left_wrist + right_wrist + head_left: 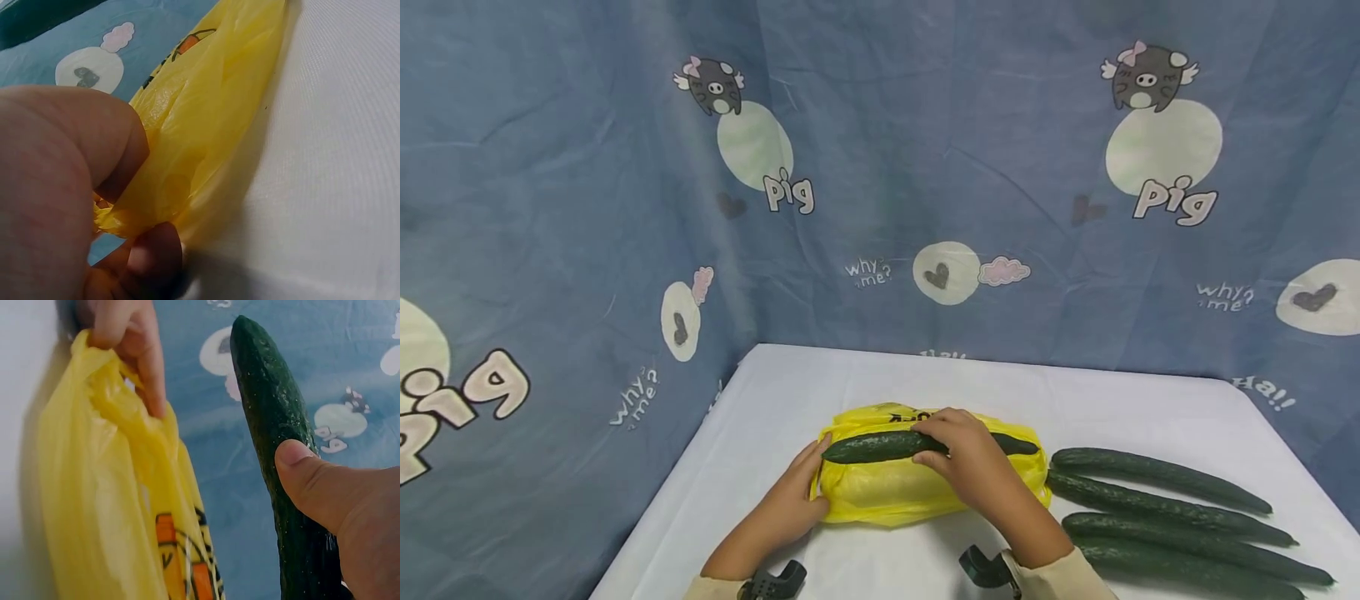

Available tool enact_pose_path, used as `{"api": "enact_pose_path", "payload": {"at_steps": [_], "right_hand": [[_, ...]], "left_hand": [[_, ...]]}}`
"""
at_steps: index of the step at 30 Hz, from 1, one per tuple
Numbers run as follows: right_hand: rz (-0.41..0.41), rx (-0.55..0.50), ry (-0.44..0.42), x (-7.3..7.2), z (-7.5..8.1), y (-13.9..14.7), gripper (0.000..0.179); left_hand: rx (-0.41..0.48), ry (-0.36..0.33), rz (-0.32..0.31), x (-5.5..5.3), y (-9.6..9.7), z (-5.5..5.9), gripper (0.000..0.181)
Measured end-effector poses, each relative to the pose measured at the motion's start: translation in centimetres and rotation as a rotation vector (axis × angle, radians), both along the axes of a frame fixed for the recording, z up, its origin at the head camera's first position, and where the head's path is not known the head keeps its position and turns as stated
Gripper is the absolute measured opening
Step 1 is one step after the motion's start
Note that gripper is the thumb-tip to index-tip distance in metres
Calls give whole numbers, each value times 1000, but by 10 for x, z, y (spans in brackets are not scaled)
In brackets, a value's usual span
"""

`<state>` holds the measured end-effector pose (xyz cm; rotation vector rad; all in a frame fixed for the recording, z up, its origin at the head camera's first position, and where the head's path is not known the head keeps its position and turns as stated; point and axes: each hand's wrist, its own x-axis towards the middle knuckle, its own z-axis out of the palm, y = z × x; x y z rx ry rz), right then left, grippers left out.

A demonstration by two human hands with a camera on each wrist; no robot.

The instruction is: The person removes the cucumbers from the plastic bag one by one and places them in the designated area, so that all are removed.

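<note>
A yellow plastic bag (pixel 895 498) with dark printing lies on the white table. My left hand (pixel 786 498) grips the bag's left end; the left wrist view shows the thin plastic (pixel 194 125) bunched between thumb and fingers. With my right hand (pixel 970 462) I hold a long dark green cucumber (pixel 867 447) by its middle, crosswise over the bag. In the right wrist view the thumb (pixel 303 459) presses along the cucumber (pixel 269 394), which stands apart from the bag (pixel 94 487). The far fingers of the right hand are hidden behind the cucumber there.
Several more cucumbers (pixel 1180 518) lie side by side on the table to the right of the bag. The white tabletop (pixel 820 375) reaches back to a blue cloth (pixel 850 167) with pig prints, which hangs behind and along the left side.
</note>
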<state>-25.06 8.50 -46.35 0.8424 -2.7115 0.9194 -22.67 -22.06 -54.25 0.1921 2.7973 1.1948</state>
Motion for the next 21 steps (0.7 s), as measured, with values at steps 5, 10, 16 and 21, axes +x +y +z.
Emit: {"api": "enact_pose_path", "payload": {"at_steps": [5, 10, 16, 21], "right_hand": [[-53, 44, 8, 9, -4, 14, 44], [-109, 60, 31, 17, -9, 30, 43], [-125, 108, 95, 24, -14, 51, 42], [-133, 146, 192, 38, -22, 74, 42]], "left_hand": [[-31, -11, 2, 2, -1, 1, 101], [-36, 8, -7, 1, -1, 3, 99], [-35, 13, 6, 0, 1, 3, 99], [-34, 9, -3, 0, 4, 1, 98]]}}
